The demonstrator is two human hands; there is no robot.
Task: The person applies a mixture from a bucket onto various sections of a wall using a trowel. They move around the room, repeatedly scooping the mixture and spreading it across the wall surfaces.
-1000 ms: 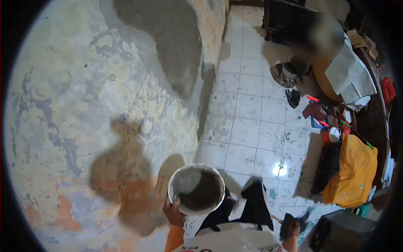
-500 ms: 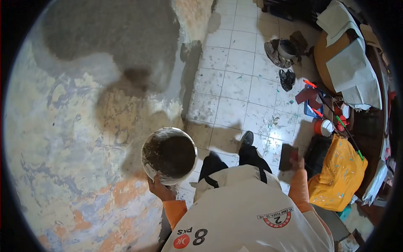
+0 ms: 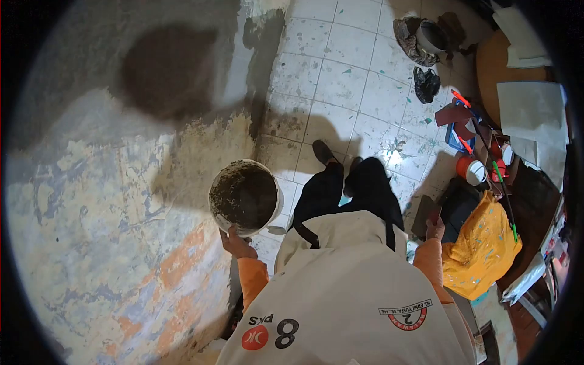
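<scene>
On the left, my left hand [image 3: 237,244] grips the near edge of a pale bucket [image 3: 275,213], fingers under it and thumb at the rim. Dark grey wet mortar [image 3: 248,198] lies inside, and smears coat the inner wall. My right hand [image 3: 435,229] is closed around the red handle of a plastering trowel [image 3: 421,216], whose dark flat blade hangs beside my right leg. To the left of the bucket is a wall [image 3: 109,225] of patchy, peeling paint; its upper part bears grey plaster [image 3: 79,67].
White floor tiles [image 3: 340,82] are scattered with debris. On the right lie a yellow-orange cloth [image 3: 480,249], a red-and-white tub [image 3: 471,170] and a long rod [image 3: 508,207]. Further off are a black plastic bag [image 3: 426,84], a pot [image 3: 433,36] and a covered round table [image 3: 493,67].
My feet have stepped, and the view has shifted along the wall. The bucket and the trowel have travelled along in my hands. My shadow on the wall is larger and higher.
</scene>
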